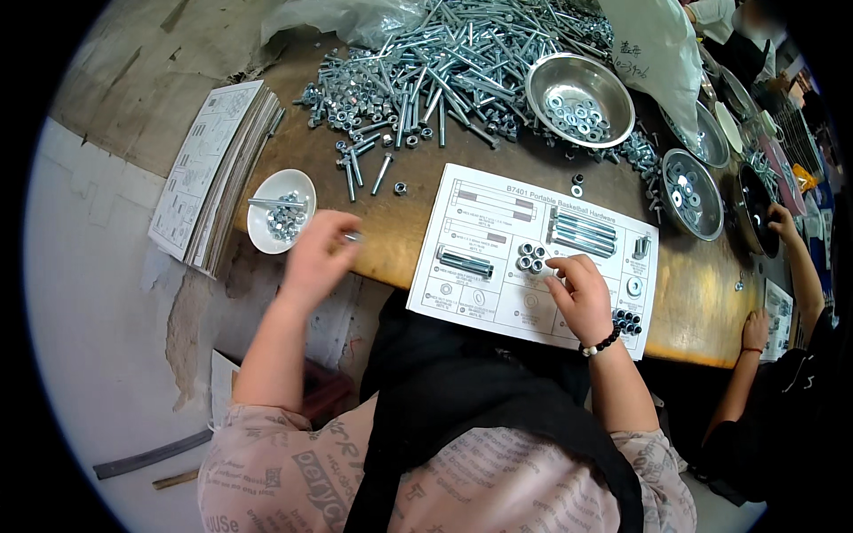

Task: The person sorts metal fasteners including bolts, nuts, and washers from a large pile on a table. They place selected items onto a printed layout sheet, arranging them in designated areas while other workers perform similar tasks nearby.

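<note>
Left hand (322,253) holds metal piece (353,237) — right hand (582,295) near nuts (531,258) (on paper (533,233)).

Light: moderate; we record warm sheen on the table (386,253) near edge, glints on bolts (583,234) and bowl (569,75). Optics: fisheye; we note bowed lines, black corners, slight blur on left hand (322,247).
</note>
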### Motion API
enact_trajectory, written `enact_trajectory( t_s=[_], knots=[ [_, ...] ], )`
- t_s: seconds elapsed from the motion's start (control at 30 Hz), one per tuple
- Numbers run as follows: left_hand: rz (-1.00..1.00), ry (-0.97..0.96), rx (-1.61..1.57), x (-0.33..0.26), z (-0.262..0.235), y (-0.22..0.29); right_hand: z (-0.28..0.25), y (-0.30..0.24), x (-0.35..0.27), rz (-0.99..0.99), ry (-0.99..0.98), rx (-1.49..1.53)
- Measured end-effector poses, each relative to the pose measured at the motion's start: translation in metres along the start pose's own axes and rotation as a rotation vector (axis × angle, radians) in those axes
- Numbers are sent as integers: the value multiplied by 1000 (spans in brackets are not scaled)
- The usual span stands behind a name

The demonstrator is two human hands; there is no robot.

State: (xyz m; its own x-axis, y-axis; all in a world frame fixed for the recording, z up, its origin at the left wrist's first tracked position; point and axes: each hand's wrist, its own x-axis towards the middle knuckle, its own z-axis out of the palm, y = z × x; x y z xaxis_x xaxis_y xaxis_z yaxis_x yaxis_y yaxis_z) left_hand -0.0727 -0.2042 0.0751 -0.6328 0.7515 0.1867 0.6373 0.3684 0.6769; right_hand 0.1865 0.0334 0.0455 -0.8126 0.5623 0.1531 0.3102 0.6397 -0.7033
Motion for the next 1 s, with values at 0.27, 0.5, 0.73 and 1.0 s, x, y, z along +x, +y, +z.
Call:
enact_trajectory(
  t_s=[0.27,0.5,0.73,1.0],
  knots=[
    [351,-434,52,-11,83,21,-16,1,-8,-16,95,39],
    [344,-459,83,-7,87,23,-47,38,-29,67,312,4],
    [296,-380,56,-11,81,29,-66,60,-46,122,374,-30],
    [176,74,-129,16,85,-1,-78,76,-37,166,337,-80]
  ],
)
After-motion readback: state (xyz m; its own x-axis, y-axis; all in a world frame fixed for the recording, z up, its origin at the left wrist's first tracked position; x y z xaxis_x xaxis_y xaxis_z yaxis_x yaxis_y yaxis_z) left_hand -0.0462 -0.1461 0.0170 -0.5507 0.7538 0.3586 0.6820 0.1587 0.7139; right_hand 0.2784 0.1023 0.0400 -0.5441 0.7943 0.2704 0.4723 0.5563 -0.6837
